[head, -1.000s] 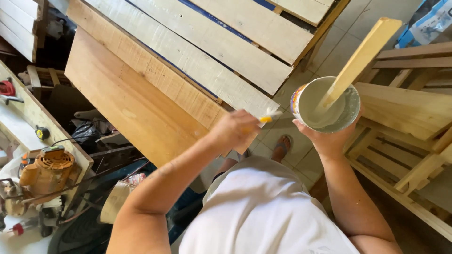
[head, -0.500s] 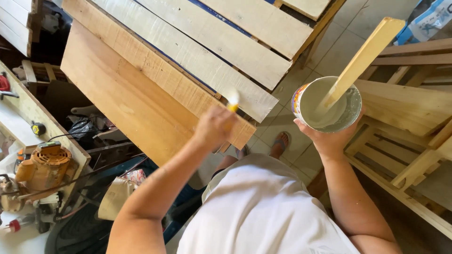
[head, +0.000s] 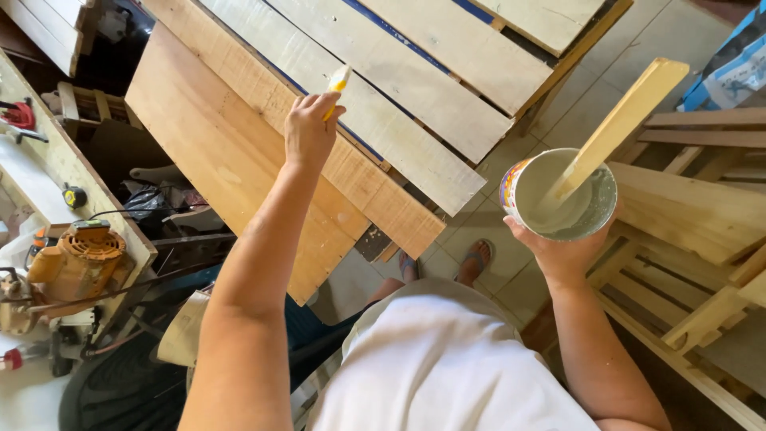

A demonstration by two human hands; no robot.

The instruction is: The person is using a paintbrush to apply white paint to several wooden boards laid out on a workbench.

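Observation:
My left hand point(head: 309, 128) is stretched forward and grips a small paintbrush point(head: 339, 81), whose pale tip rests on a whitish slat of the wooden pallet panel point(head: 415, 88). My right hand point(head: 558, 249) cups a round can point(head: 558, 195) from below, holding it beside me at the right. Pale grey-white paint fills the can. A flat wooden stir stick point(head: 618, 128) stands in the paint and leans up to the right.
A bare wooden board point(head: 215, 152) slopes under the slats. Left of it stands a workbench point(head: 48, 160) with an orange power tool point(head: 76, 263) and a tape measure point(head: 73, 195). Unpainted wooden frames point(head: 702, 231) fill the right side. My sandalled feet point(head: 475, 259) stand on a tiled floor.
My left hand has moved the brush away from the can, forward and left onto the slatted panel. The can in my right hand has stayed about where it was.

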